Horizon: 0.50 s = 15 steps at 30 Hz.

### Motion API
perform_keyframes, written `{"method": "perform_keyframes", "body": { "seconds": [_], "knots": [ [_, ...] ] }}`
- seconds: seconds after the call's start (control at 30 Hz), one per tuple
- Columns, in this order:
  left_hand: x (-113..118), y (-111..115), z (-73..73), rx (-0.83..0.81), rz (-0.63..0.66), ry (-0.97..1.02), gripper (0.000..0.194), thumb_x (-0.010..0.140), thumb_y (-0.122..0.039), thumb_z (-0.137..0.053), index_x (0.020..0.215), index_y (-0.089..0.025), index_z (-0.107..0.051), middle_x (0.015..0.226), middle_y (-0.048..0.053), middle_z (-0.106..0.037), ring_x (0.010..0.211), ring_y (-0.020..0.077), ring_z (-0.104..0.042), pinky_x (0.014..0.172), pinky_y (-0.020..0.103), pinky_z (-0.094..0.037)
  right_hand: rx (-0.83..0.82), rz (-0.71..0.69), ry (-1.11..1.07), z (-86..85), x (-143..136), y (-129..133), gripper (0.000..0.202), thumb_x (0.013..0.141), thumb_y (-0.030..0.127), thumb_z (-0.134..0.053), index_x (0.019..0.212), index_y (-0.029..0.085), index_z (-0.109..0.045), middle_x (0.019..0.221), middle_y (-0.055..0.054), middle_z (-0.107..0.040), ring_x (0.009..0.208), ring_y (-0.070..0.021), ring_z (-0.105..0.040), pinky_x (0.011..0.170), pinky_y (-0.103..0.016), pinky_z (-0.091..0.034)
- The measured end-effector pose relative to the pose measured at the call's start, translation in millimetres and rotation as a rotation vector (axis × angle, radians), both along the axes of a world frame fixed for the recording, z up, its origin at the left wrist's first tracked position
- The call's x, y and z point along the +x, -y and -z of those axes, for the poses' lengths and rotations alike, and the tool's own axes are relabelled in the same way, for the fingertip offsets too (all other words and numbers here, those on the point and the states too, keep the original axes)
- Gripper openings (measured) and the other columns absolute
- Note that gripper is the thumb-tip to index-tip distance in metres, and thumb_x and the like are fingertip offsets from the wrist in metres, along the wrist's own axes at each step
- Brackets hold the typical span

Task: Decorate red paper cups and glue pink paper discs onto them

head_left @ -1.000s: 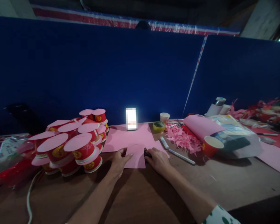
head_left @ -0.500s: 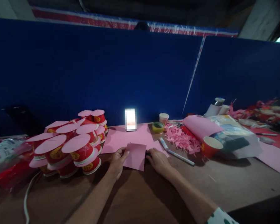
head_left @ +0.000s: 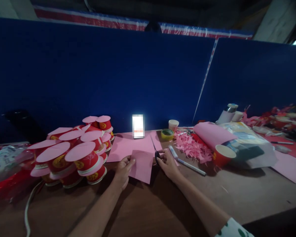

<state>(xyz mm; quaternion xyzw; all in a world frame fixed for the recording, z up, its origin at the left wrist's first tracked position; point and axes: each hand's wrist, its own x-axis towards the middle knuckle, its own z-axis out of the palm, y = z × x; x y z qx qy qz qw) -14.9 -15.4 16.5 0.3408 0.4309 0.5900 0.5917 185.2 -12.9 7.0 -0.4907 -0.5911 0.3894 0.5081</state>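
Between thumb and fingers, my left hand (head_left: 124,168) pinches the left edge of a small pink paper piece (head_left: 141,168). My right hand (head_left: 168,164) is closed on a pair of scissors (head_left: 157,156) with dark handles, just right of that paper. The blades point away from me, up and slightly left, apart from the held paper. Behind both hands, a larger pink sheet (head_left: 124,144) lies flat on the brown table (head_left: 138,210). A white-and-blue marker (head_left: 172,152) and a long pen (head_left: 191,167) lie beside my right hand.
Stacked red paper cups (head_left: 85,161) with pink discs stand at left. A lit, blurred screen (head_left: 138,126) stands at the back. To the right are a yellow tape roll (head_left: 167,134), pink paper shreds (head_left: 193,148) and a red cup (head_left: 224,156). A blue partition (head_left: 101,75) closes the back.
The scissors have swung out from behind the paper's right edge, and their blades now show pointing away. My right hand has shifted slightly right. The small paper has tilted a little and moved slightly left.
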Motion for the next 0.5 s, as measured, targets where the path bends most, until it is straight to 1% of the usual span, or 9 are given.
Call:
{"method": "perform_keyframes", "body": {
  "seconds": [0.07, 0.13, 0.27, 0.37, 0.43, 0.5],
  "knots": [
    [0.6, 0.3, -0.3, 0.004, -0.007, -0.007, 0.04, 0.051, -0.032, -0.08, 0.082, -0.014, -0.061, 0.068, -0.001, -0.065, 0.06, 0.0109, -0.057, 0.06, 0.024, -0.042, -0.037, -0.003, -0.06, 3.1, 0.2, -2.7, 0.046, 0.073, 0.033, -0.062, 0.114, 0.021, -0.045, 0.076, 0.001, -0.062, 0.058, -0.015, -0.061, 0.053, -0.026, -0.047],
    [1.0, 0.4, -0.8, 0.0, -0.016, -0.017, 0.041, 0.051, -0.032, -0.08, 0.082, -0.014, -0.061, 0.068, -0.001, -0.064, 0.061, 0.0111, -0.057, 0.06, 0.024, -0.041, -0.055, -0.028, -0.101, 5.5, 0.0, -4.7, 0.051, 0.071, 0.031, -0.064, 0.117, 0.02, -0.045, 0.074, 0.002, -0.061, 0.057, -0.014, -0.06, 0.053, -0.025, -0.047],
    [0.5, 0.4, -1.0, -0.004, -0.007, -0.029, 0.041, 0.05, -0.033, -0.08, 0.081, -0.014, -0.061, 0.069, 0.0, -0.065, 0.062, 0.0118, -0.058, 0.06, 0.024, -0.042, -0.069, -0.078, -0.177, 9.2, -1.8, -7.3, 0.047, 0.071, 0.03, -0.063, 0.114, 0.019, -0.047, 0.072, 0.002, -0.061, 0.063, -0.0148, -0.062, 0.058, -0.027, -0.049],
    [-0.5, -0.2, 0.2, 0.008, -0.01, -0.037, 0.039, 0.052, -0.033, -0.079, 0.081, -0.014, -0.062, 0.069, 0.0, -0.065, 0.062, 0.0114, -0.057, 0.061, 0.023, -0.042, -0.078, -0.095, -0.239, 10.5, -3.6, -8.2, 0.046, 0.071, 0.031, -0.064, 0.113, 0.019, -0.048, 0.072, 0.002, -0.061, 0.064, -0.0146, -0.062, 0.062, -0.029, -0.05],
    [-0.9, -0.5, 0.8, 0.015, -0.012, -0.044, 0.038, 0.052, -0.033, -0.079, 0.081, -0.014, -0.062, 0.068, 0.0, -0.064, 0.061, 0.0109, -0.057, 0.061, 0.023, -0.042, -0.081, -0.102, -0.264, 9.2, -4.5, -7.4, 0.047, 0.071, 0.032, -0.063, 0.113, 0.02, -0.047, 0.07, 0.002, -0.06, 0.063, -0.0143, -0.061, 0.06, -0.028, -0.05],
    [-0.7, -0.4, 0.5, 0.012, -0.017, -0.04, 0.039, 0.052, -0.033, -0.079, 0.081, -0.014, -0.061, 0.068, 0.0, -0.064, 0.061, 0.011, -0.057, 0.06, 0.023, -0.042, -0.087, -0.109, -0.271, 5.7, -5.0, -5.3, 0.048, 0.072, 0.033, -0.063, 0.115, 0.02, -0.046, 0.068, 0.003, -0.059, 0.06, -0.0133, -0.06, 0.055, -0.024, -0.048]
  ]
}}
